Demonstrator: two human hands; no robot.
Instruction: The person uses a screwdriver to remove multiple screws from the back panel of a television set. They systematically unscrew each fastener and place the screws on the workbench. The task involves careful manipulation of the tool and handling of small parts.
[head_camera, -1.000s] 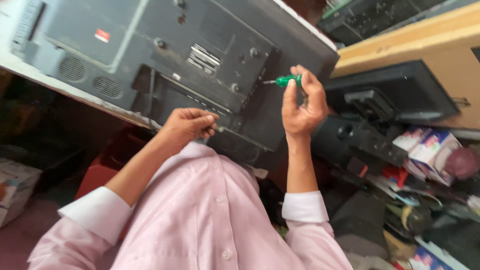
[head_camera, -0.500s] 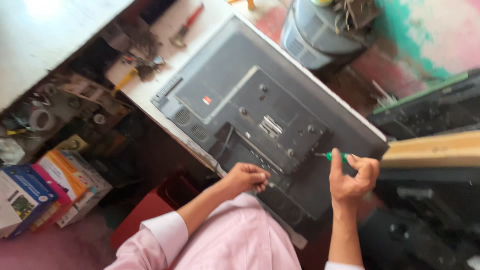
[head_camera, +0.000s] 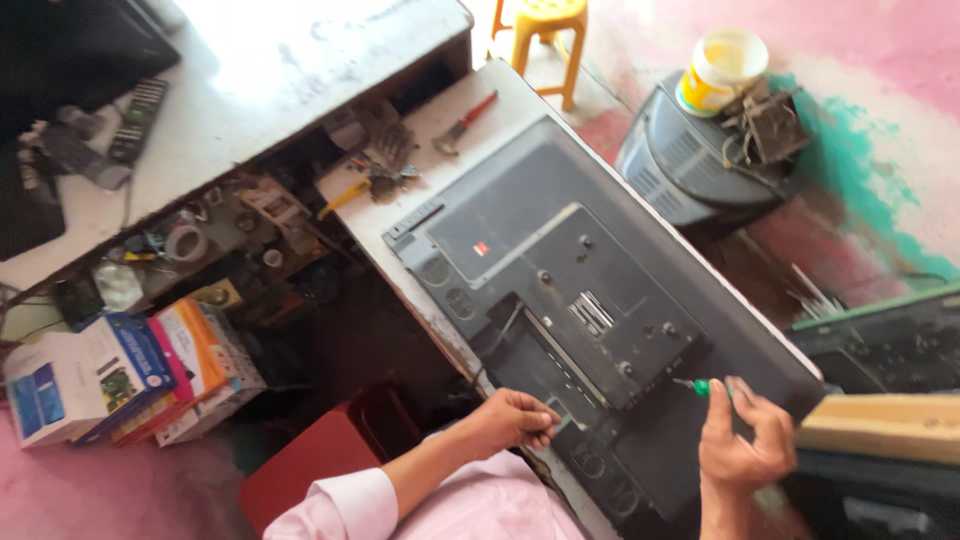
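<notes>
Head view, nearest: left hand (head_camera: 515, 420) curled on the near edge of a dark flat television (head_camera: 590, 300) lying back-up on the tabletop (head_camera: 420, 130); right hand (head_camera: 745, 445) closed around a green-handled screwdriver (head_camera: 700, 386), tip at the rear panel. Farther: red-handled pliers (head_camera: 465, 122), yellow stool (head_camera: 545, 30), grey old television set (head_camera: 690, 160) bearing a yellow-white tub (head_camera: 720, 70).

This is a small electronics repair workshop. A large dark grey flat television (head_camera: 590, 300) lies face down on a worn white workbench (head_camera: 420, 130), its back panel up. Just beyond its far corner lie red-handled pliers (head_camera: 465, 120). Left of it, an open shelf holds cluttered small parts (head_camera: 230, 235) and colourful cardboard boxes (head_camera: 120, 375). Right of it sits an old grey tube television casing (head_camera: 690, 160).
</notes>
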